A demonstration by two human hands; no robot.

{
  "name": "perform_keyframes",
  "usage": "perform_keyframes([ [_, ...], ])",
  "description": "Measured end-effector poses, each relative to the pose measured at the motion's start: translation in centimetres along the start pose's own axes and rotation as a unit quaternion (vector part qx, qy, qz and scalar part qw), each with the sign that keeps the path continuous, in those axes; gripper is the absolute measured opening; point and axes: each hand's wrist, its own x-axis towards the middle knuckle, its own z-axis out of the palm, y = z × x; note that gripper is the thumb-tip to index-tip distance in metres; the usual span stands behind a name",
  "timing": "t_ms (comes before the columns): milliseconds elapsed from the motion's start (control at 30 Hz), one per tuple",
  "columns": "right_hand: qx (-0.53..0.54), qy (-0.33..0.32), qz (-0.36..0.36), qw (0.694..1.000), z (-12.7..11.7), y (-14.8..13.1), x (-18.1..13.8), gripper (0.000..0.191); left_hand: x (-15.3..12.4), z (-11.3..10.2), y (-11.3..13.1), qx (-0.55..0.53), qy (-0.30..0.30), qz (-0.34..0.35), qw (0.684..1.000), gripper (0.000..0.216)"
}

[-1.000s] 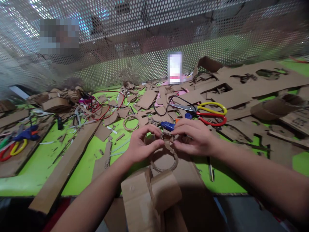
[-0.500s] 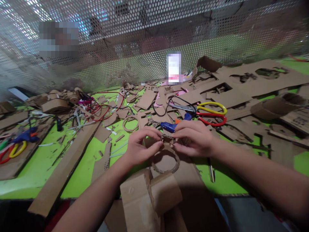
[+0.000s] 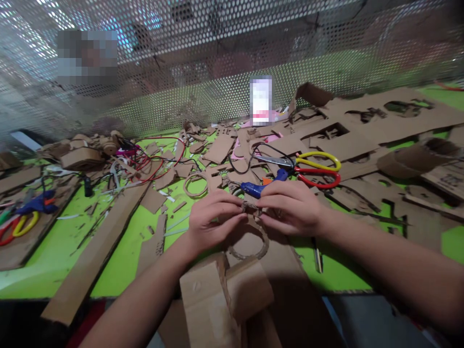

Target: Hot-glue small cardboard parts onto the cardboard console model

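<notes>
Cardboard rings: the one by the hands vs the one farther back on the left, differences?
The near ring looks larger in view than the back ring. A cardboard sheet shows through the near ring, the green tabletop through the back ring. The left hand partly hides the near ring; the back ring shows nearly whole. Both are brown cardboard.

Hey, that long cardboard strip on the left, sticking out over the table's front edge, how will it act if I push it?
The long cardboard strip is probably light, being cardboard. It looks fairly stiff lengthwise, since it lies straight. Pushed further off the green table, it might tip, as one end overhangs.
</notes>
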Motion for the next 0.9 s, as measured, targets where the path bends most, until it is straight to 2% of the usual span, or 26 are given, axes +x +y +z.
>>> perform_keyframes([
  [100,0.005,-0.004,0.001,1.0,0.0,0.0,0.0,0.024,0.1,-0.1,0.0,0.022,-0.004,0.028,0.999,0.02],
  [267,0.011,-0.007,0.002,1.0,0.2,0.0,-0.1,0.022,-0.3,-0.1,-0.2,0.024,-0.016,0.016,0.999,0.02],
  [467,0.019,-0.037,0.012,0.999,0.3,0.1,-0.2,0.023,-1.7,0.3,-0.7,-0.07,0.037,-0.099,0.992,0.032],
  [600,0.032,-0.057,0.018,0.998,0.2,0.0,-0.3,0.022,-1.5,0.0,-0.5,-0.045,-0.012,-0.111,0.993,0.039],
  [767,0.035,-0.073,0.036,0.996,0.2,0.0,-0.4,0.023,-0.7,-0.2,-0.5,-0.049,-0.054,-0.085,0.994,0.02],
  [900,0.027,-0.101,0.059,0.993,0.4,0.3,-0.6,0.019,-0.8,-0.1,-0.8,-0.082,-0.08,-0.131,0.985,0.018],
])
